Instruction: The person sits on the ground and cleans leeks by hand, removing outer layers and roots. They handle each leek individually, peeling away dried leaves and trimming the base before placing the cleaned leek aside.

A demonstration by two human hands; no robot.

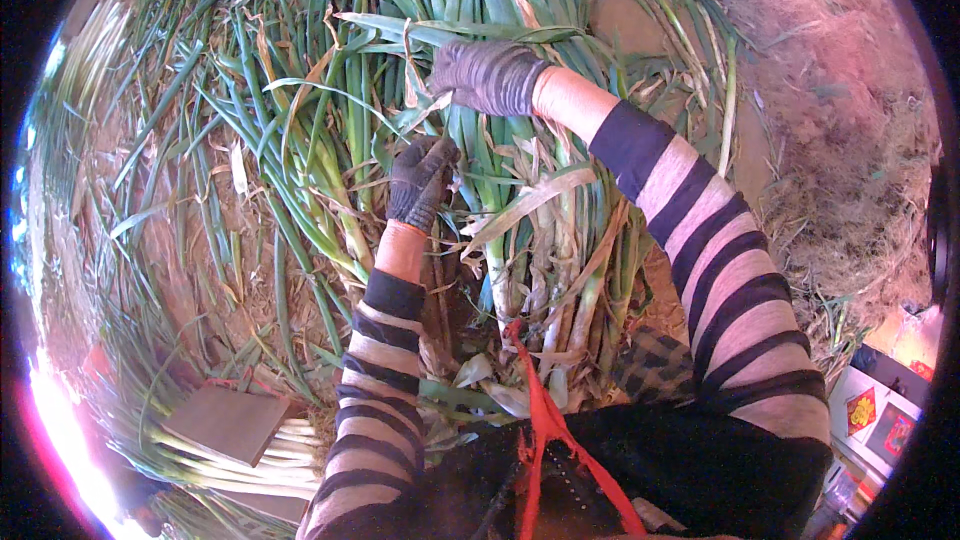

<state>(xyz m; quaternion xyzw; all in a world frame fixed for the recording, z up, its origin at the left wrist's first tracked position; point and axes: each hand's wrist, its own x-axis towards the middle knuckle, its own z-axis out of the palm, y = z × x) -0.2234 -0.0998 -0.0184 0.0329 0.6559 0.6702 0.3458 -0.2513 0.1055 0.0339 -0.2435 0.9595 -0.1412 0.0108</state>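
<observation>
My left hand [424, 178], in a dark knitted glove, is closed at the middle of a heap of green onions [495, 255], with a thin bit of leaf at its fingertips. Just above and to the right, my right hand [487, 79], in a grey glove, has its fingers curled around a green onion leaf [420, 111]. Long green tops spread out beyond both hands. Below them, pale stalks with dry outer skins point towards my body. A dry leaf [529, 206] lies across the stalks.
At the lower left, a flat brown board [226, 424] lies on bundled green onions with white stalks [289, 454]. More loose green onions [172, 90] cover the ground at left. A large pile of fibrous root trimmings [847, 127] is at right. A red strap [544, 397] hangs before my body.
</observation>
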